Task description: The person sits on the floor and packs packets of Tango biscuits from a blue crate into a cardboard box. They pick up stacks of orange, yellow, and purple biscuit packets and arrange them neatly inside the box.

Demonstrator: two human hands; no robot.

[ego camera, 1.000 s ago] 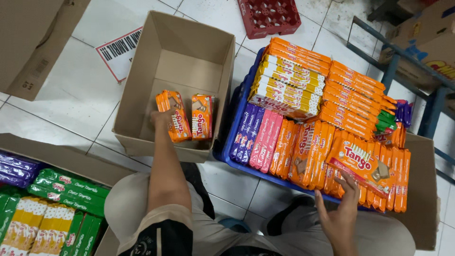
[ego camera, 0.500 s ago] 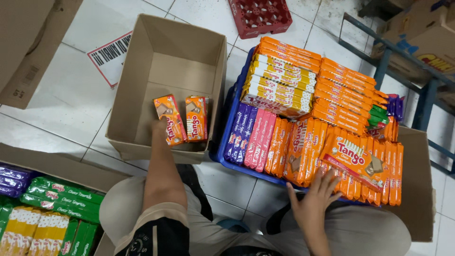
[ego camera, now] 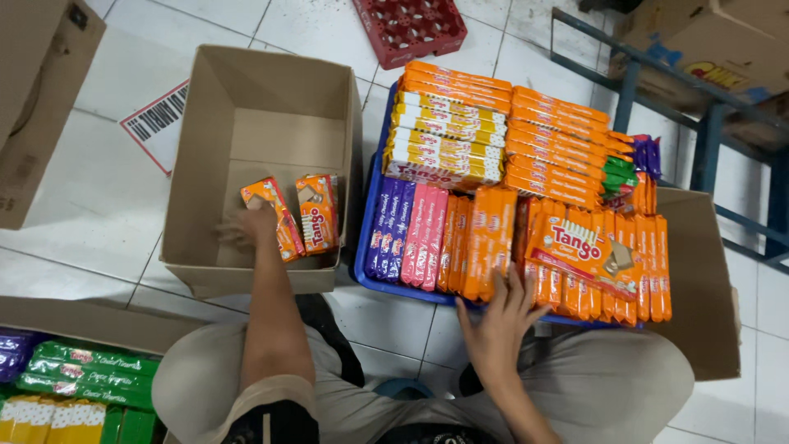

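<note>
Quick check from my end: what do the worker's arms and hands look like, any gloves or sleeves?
Both hands are bare, with no gloves: the left hand and the right hand. Both forearms are uncovered. No watch, ring or wristband shows. A dark garment edge with a pale band sits at the left arm's lower end.

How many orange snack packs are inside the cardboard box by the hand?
2: one orange pack against the left hand, the other orange pack just right of it, both standing near the box front wall. None looks hidden.

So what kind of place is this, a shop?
More likely a stockroom or packing area: an open cardboard box on a tiled floor, a blue crate crammed with snack packets, more cartons around.
</note>
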